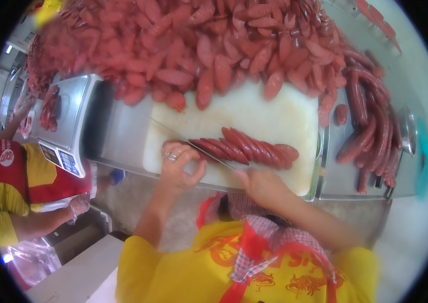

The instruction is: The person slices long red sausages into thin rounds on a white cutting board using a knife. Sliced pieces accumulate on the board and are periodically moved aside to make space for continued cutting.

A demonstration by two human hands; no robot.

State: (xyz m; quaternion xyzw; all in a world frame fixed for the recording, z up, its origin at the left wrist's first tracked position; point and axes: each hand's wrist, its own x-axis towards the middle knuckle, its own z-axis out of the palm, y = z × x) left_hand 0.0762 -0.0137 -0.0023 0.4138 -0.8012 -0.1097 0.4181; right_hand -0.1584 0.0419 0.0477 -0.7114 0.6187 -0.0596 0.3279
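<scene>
A dark red sausage lies on the white cutting board (269,113), with a row of leaning oval sausage slices (259,147) running from it to the right. My left hand (181,164), a ring on one finger, pinches the sausage's uncut left end with curled fingers. The knife (171,130) crosses the sausage right beside those fingertips, its thin blade slanting up to the left. Its handle is mostly hidden inside my right hand (263,186), which is closed around it at the board's near side.
A large heap of sausage slices (214,55) covers the far side. Whole sausages (375,116) lie on a metal tray (332,177) at right, near a metal bowl (407,132). At left stands a scale (70,108) holding sausage pieces; beyond it is a person in a red apron (7,169).
</scene>
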